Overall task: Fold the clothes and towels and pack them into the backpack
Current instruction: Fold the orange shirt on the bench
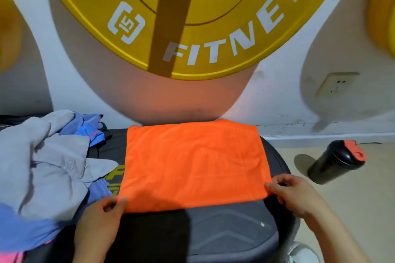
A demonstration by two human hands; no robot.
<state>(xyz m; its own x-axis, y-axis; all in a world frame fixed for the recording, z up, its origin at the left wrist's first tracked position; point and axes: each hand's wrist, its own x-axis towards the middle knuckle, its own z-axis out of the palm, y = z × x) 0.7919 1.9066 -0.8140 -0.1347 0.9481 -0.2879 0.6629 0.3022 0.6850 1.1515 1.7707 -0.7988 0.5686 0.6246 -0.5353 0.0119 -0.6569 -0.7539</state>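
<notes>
- The left hand [100,215] is nearest to the camera. Its thumb and curled fingers pinch the near left corner of the orange towel [192,162].
- The right hand [299,194] does the same at the near right corner, with the fingers closed on the edge of the cloth.
- The towel lies flat and spread out on a dark padded bench [213,230], and its far edge reaches close to the wall. It looks like one smooth layer with almost no wrinkles.
- In my judgement the towel is light, soft and limp. It will hang down wherever it is not supported, so the corners are the good places to hold it.
- The fabric looks fluffy and not slippery, so a light pinch should be enough. Nothing here is fragile.
- To fold it, I think the two near corners should travel together to the far corners, so that the edges meet straight.
- A pile of clothes [42,166], grey and blue, lies loose and unfolded on the left, just beside the towel.
- A black bottle [337,162] with an orange lid stands on the floor at the right, apart from the bench.
- I cannot tell where the backpack is.
</notes>
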